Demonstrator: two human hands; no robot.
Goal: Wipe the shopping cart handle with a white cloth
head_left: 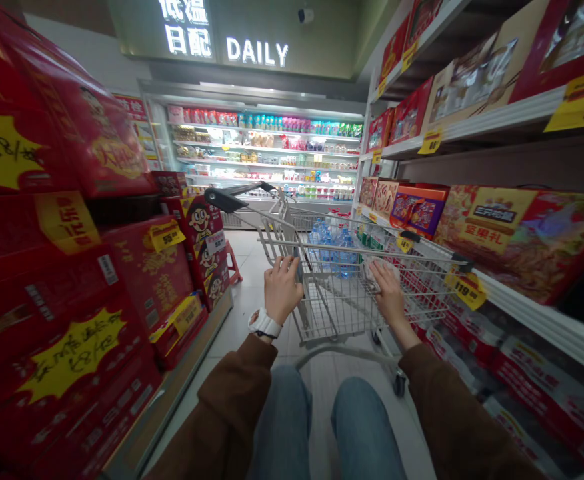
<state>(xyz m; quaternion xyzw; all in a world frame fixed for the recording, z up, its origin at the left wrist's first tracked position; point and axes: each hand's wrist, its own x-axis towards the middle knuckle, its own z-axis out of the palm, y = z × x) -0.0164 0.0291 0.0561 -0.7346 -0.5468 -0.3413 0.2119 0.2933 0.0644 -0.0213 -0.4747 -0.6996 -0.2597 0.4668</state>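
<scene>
So the person's half-curled left hand (283, 288) is on one silver wire shopping cart (329, 300) just ahead, while the loosely spread right hand (386, 290) presses one crumpled whitish cloth (372, 275) against its side. Past that, one lit white fridge (267, 155).

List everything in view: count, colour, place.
cart: one, silver, centre
cloth: one, whitish, on cart
bottles: several, bluish, behind mesh
cartons: many, red, left
labels: many, yellow, both sides
shelving: one, white, right
boxes: many, mixed, on shelving
packs: many, red, lower right
chiller: one, white, far end
sign: one, white, above chiller
camera: one, white, top
watch: one, white, left wrist
sleeves: two, brown, bottom
knees: two, blue, bottom
left hand: one, bare, at cart
right hand: one, bare, on cloth
</scene>
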